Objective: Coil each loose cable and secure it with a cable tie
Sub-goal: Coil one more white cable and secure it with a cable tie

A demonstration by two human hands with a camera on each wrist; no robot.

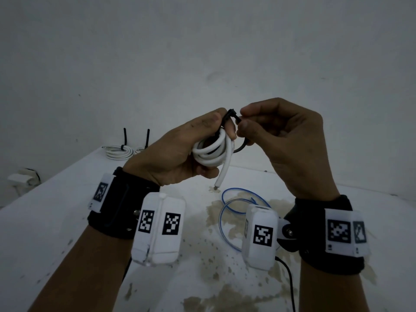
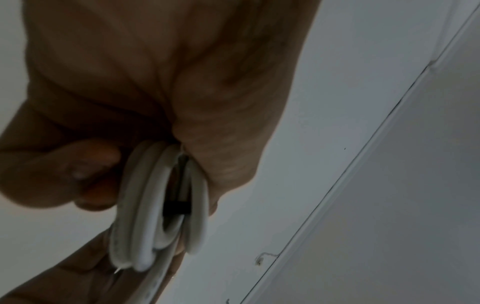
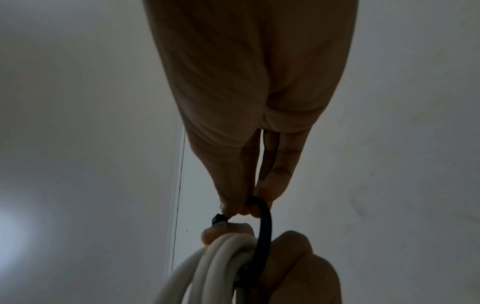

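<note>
White cable coil [image 1: 211,152] sits gripped in my left hand [image 1: 177,149], and my right hand [image 1: 281,140], just beside it, pinches the black cable tie [image 1: 234,119] looped round its top.

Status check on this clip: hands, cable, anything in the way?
Left hand grips white coil. Right hand pinches black tie, looped, not cinched. Blue cable loose on table. Nothing obstructing.

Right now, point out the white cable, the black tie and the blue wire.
white cable [image 1: 211,152], head view, on the coiled loops.
black tie [image 3: 265,230], right wrist view, on its curved strap.
blue wire [image 1: 225,217], head view, on the loop's left arc.
</note>
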